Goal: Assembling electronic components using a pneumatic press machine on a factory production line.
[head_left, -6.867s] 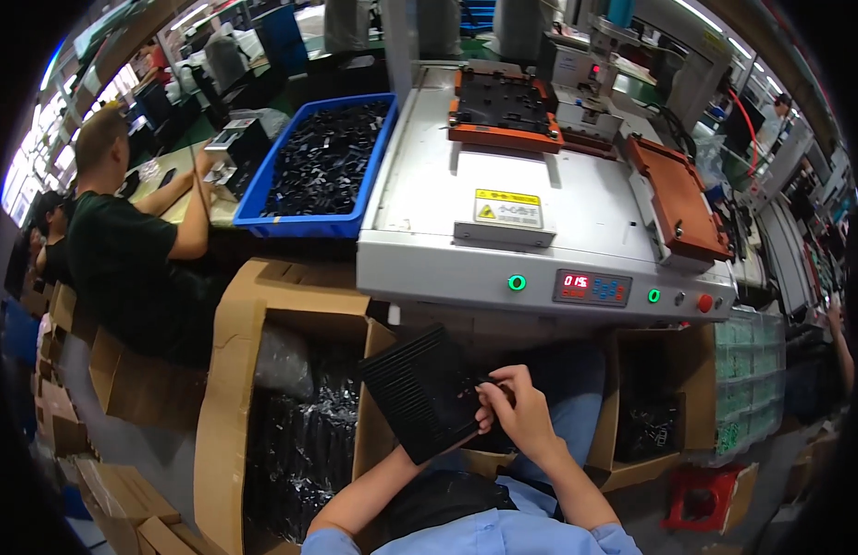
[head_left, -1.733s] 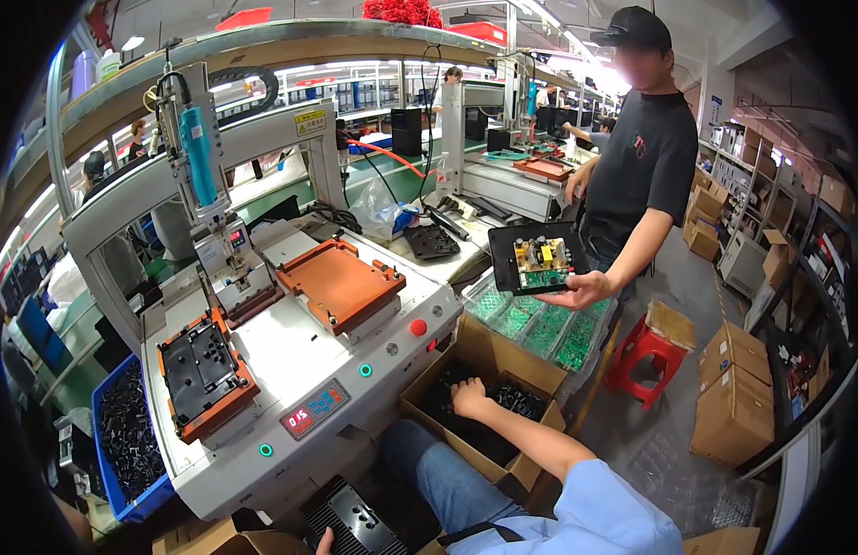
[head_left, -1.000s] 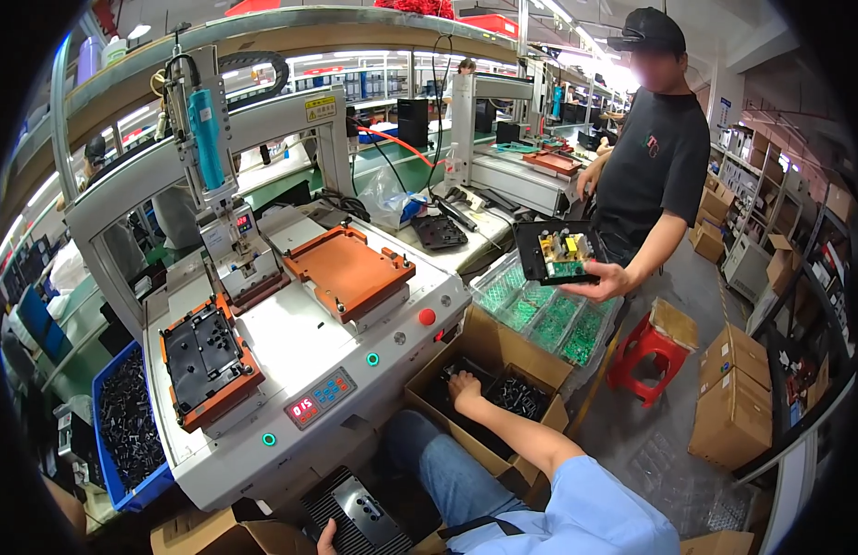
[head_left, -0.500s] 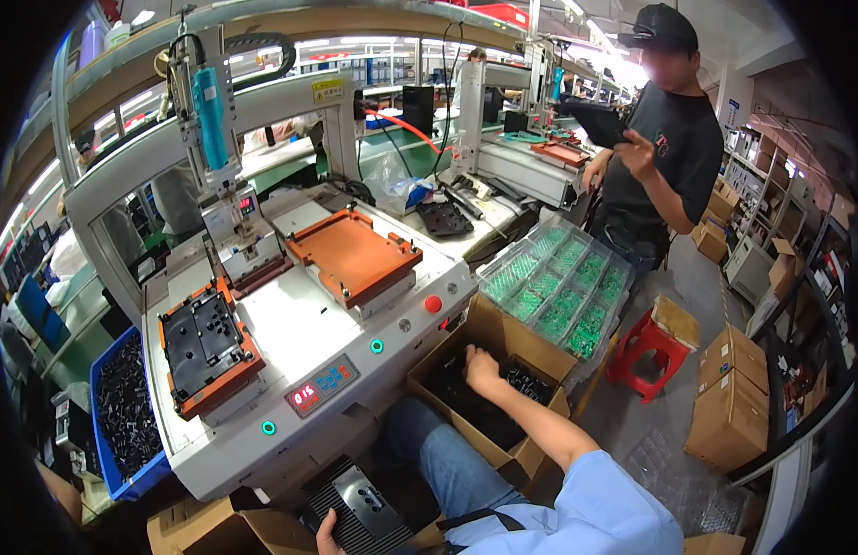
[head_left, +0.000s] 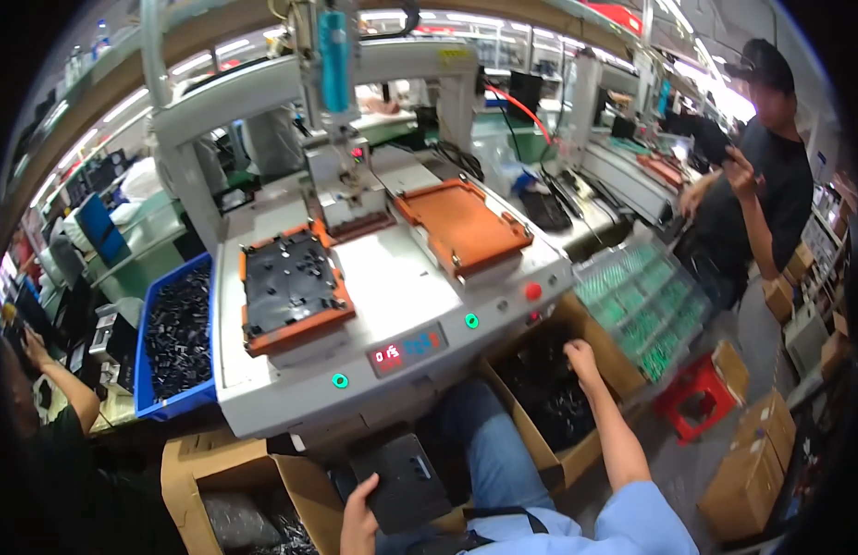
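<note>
My left hand is closed on the edge of a flat black plastic housing, held low beside my leg. My right hand is over an open cardboard box at the right. Its fingers are curled down at dark plastic parts in the box; their tips and anything between them are too blurred to make out. On the machine in front of me, the left orange fixture carries a black panel. The right orange fixture bears no panel.
A blue bin of small black parts stands left of the machine. Another open carton is below it. Green parts fill a clear divided tray, near a red stool. A person stands at right; another's arm shows at left.
My view has swung left, shifting the scene rightward. The housing in my left hand has turned, its ribbed side no longer showing. My right hand remains at the box, its fingers curled.
</note>
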The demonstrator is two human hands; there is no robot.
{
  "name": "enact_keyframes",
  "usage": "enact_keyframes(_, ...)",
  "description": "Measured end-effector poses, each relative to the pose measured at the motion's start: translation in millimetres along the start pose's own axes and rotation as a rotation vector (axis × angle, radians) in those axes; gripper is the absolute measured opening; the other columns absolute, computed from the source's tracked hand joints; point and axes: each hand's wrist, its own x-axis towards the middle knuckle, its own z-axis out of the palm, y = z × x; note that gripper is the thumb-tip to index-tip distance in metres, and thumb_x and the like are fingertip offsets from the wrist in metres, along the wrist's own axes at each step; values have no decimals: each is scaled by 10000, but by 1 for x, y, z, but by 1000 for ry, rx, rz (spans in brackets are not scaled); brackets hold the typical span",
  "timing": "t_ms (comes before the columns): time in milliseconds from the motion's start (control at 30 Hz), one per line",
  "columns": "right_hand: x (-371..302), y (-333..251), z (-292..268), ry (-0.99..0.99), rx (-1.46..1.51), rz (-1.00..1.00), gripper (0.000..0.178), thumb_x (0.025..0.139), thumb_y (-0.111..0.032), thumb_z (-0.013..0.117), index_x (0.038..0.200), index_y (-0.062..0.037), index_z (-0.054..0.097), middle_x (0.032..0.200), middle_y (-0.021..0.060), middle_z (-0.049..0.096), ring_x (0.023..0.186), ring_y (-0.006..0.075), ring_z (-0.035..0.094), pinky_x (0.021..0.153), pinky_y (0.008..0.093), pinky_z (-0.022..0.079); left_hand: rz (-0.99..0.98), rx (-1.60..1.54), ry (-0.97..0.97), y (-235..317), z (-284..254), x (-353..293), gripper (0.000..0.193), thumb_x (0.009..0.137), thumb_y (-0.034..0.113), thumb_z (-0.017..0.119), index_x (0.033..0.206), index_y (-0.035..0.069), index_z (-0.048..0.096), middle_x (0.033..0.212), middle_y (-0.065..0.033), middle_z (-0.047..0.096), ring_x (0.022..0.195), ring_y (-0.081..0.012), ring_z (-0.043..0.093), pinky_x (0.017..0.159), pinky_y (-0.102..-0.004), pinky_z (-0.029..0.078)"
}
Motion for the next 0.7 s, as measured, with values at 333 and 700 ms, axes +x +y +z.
enact_keyframes(333,-37,-35,-2,-196,645,-8,239,878,-192,588,1001,10,619,919,65,631,812,141,592,739,273,461,-12,-57,-93,5,-6,-1,345,823,24,587,1158,24,505,1125,-137,570,1032,-286,575,919,-417,470)
enact_keyframes(700,-114,-76,20,-292,655,63,251,922,-225,539,1047,-12,582,926,9,591,852,91,573,754,249,471,-19,-32,-128,8,2,-9,247,847,79,596,1087,38,558,1042,-80,606,958,-206,607,847,-364,509)
